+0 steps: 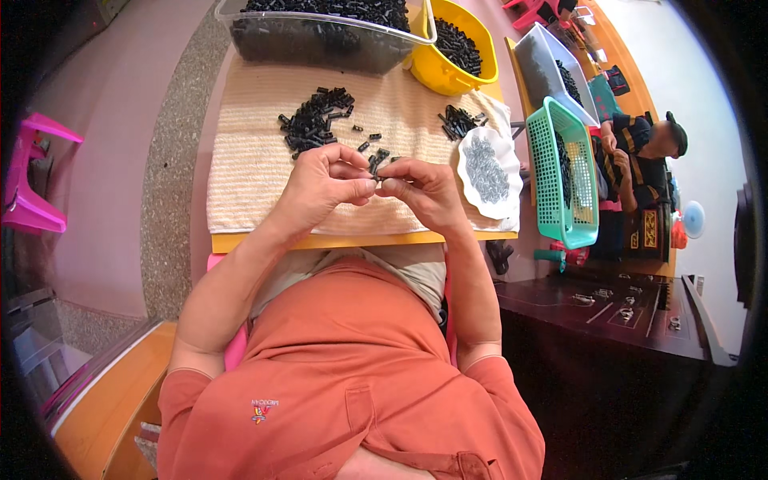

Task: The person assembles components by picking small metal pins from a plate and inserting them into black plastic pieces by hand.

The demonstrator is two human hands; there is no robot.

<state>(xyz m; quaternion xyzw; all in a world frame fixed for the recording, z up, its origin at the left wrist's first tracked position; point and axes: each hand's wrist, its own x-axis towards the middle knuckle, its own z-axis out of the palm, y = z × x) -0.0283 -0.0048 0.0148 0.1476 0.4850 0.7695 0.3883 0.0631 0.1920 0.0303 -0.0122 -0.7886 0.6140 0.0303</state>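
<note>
My left hand (318,190) and my right hand (432,194) meet over the front half of the towel, fingertips almost touching. Both are closed in a pinch around a small black plastic piece (379,179), mostly hidden by the fingers. Just beyond them lie a few loose black pieces (378,158). Farther back to the left is a larger heap of short black tubular pieces (314,120). A smaller black heap (461,122) sits at the right, behind a white scalloped dish (468,178) of tiny shiny metal-looking bits (490,170).
A striped cream towel (248,184) covers the table. At its far side stand a clear bin (320,44) and a yellow tub (448,80), both holding black pieces. Right of the table are a green basket (572,200), a grey bin (536,56) and another person (640,152) seated.
</note>
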